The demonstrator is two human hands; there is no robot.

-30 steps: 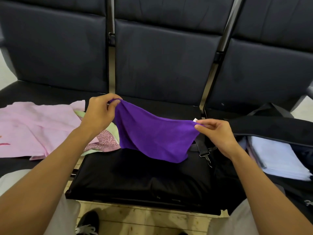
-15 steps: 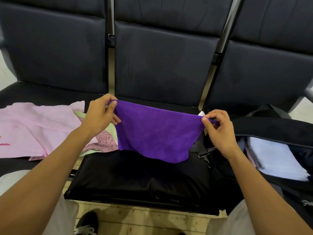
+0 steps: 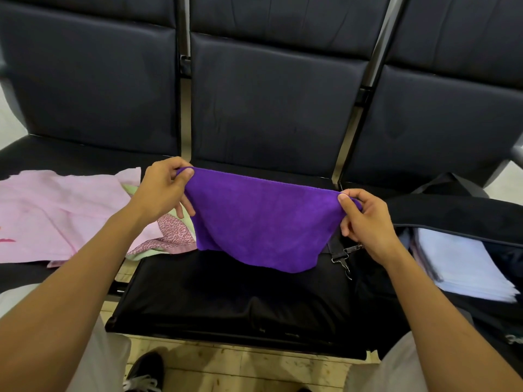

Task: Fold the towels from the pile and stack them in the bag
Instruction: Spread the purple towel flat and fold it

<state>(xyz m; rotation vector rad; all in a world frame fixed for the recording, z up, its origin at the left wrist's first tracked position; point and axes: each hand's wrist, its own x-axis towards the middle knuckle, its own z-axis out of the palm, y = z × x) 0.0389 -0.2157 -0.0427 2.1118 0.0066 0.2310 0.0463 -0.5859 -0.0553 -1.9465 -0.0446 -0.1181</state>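
A purple towel (image 3: 263, 222) hangs stretched between my hands above the middle seat. My left hand (image 3: 162, 189) pinches its upper left corner. My right hand (image 3: 365, 219) pinches the upper right corner. The towel's lower edge droops onto the black seat cushion (image 3: 226, 295). To the left lies the pile: a pink towel (image 3: 56, 210) over a pink-patterned and pale green one (image 3: 169, 236). On the right stands the open black bag (image 3: 458, 213), with folded pale blue towels (image 3: 464, 264) stacked inside.
Three dark padded seats with metal dividers (image 3: 348, 137) run along the back. A bag strap with a metal clip (image 3: 343, 256) lies beside my right wrist. Below the seat edge are a tiled floor and my shoe (image 3: 145, 372).
My hands have moved apart, pulling the purple towel's top edge taut and nearly level. The right hand shifted right and regripped the corner.
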